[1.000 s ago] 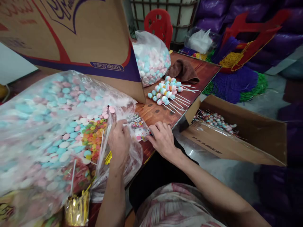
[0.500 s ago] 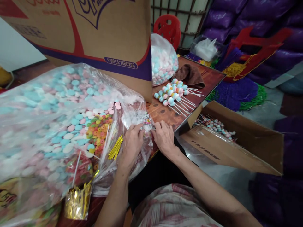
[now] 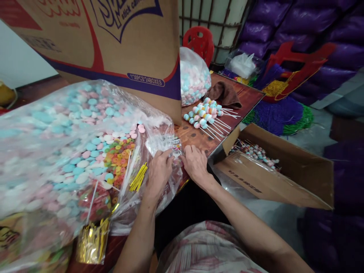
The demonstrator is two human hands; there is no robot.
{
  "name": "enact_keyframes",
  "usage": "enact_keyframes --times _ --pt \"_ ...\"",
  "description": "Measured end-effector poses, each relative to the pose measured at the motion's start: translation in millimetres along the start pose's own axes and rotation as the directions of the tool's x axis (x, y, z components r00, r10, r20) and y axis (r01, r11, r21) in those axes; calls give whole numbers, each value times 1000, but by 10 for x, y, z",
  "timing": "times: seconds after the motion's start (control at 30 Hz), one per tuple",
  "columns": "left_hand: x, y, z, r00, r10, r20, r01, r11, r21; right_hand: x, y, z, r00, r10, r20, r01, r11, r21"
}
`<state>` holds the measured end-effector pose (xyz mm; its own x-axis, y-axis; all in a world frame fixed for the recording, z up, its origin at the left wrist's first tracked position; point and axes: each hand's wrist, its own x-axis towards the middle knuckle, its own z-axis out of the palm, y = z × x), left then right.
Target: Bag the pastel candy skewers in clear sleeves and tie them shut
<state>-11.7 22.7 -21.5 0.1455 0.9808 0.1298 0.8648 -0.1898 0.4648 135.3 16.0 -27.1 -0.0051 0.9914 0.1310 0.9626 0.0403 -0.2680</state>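
My left hand [image 3: 160,167] and my right hand [image 3: 196,163] meet closely at the table's near edge, fingers curled and thumbs turned inward. Between their fingertips is a clear plastic wrapper [image 3: 176,143] with dark print, which both pinch; anything inside it is hidden by the fingers. Left of my left hand lie gold twist ties [image 3: 138,177] and white sticks [image 3: 126,170]. Beyond them are ring gummies [image 3: 119,153] and loose pastel marshmallows [image 3: 82,165], beside a large clear bag of marshmallows [image 3: 57,110].
Marshmallow skewers [image 3: 206,113] lie beyond my right hand near a brown cloth [image 3: 226,94] and another marshmallow bag [image 3: 195,77]. A big carton [image 3: 119,49] stands behind. On the right, an open box [image 3: 244,178] holds many skewers. A gold tie packet [image 3: 92,242] lies front left.
The camera view has shifted slightly, so background things sit a little lower and further left. Both hands stay together over the wrapper, with only small finger movement.
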Motion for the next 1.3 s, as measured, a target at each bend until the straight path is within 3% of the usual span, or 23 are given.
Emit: enact_keyframes --times 0.17,0.33,0.43,0.53,0.67,0.73,0.83,0.9,0.97,1.1,1.2,1.3 --pt "1 -28 13 1000 -15 9 15 998 -68 -5 36 52 999 4 -54 -2 999 37" --pt "20 18 -4 990 -80 -114 39 944 -328 -53 144 11 971 99 -219 -3 917 400" --pt "49 139 -70 980 -132 -146 25 820 -571 -74 233 -88 971 6 -238 127 833 539" --pt "58 287 -138 992 -130 -2 80 619 -781 -61 314 -231 963 -157 -220 254 806 535" --pt "21 424 -170 983 -94 159 184 420 -889 -48 352 -382 936 -290 -198 351 743 570" --pt "1 470 -168 969 -156 190 227 264 -938 -77 310 -398 964 -186 -189 265 630 730" --pt "-8 545 -158 924 -265 276 274 -43 -961 -160 173 -354 994 101 -51 25 247 969" --pt "-10 600 -141 903 -303 303 267 -154 -951 -211 68 -306 981 180 78 -84 28 996" --pt "-18 648 -114 896 -331 295 240 -197 -951 -236 -9 -262 967 214 138 -127 -64 990" --pt "-52 680 -59 872 -397 285 201 -241 -950 -207 -13 -219 950 275 147 -123 -103 987" --pt "-65 646 -47 848 -425 316 213 -272 -938 -192 63 -232 970 197 139 -141 -8 990" --pt "-75 616 -30 841 -463 281 190 -233 -954 -214 98 -254 980 163 113 -132 111 985"
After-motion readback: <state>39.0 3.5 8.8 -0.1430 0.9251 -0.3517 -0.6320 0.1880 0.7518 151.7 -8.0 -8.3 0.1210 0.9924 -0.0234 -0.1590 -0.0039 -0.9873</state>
